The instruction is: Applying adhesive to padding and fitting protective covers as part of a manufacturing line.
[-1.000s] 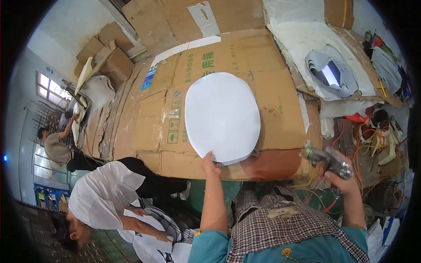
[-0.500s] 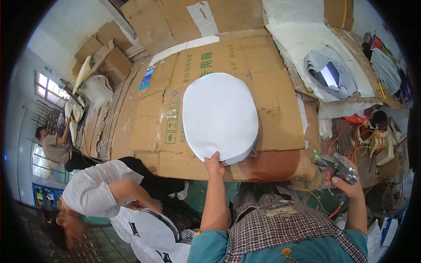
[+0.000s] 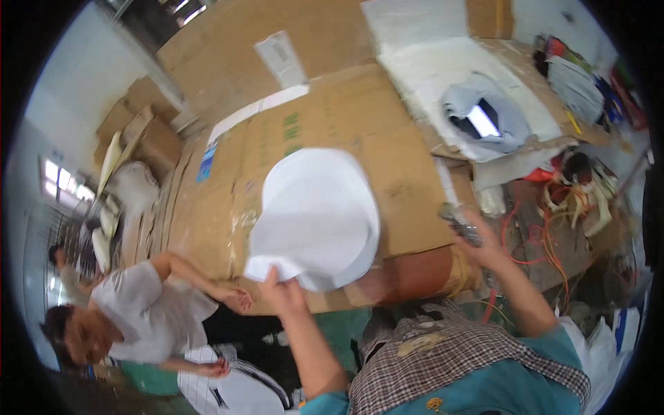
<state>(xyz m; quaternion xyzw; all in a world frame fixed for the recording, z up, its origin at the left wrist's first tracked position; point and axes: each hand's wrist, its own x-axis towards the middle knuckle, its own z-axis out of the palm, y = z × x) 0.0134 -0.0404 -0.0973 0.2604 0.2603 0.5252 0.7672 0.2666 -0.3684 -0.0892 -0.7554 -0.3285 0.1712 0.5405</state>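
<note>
Teal short sleeves under a brown-and-white checked apron, forearms bare.

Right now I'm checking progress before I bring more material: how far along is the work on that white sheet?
Done, it seems: the white rounded sheet lies spread on the cardboard-covered table. In hand: the left hand grips the sheet's near edge, and the right hand holds a dark handheld tool beside the table, clear of the sheet. Left: the tool has not yet reached the sheet, and no mark shows on it.

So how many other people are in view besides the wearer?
2: one person in a white shirt at lower left, reaching to the cardboard table; another at far left. Others may be hidden.
</note>
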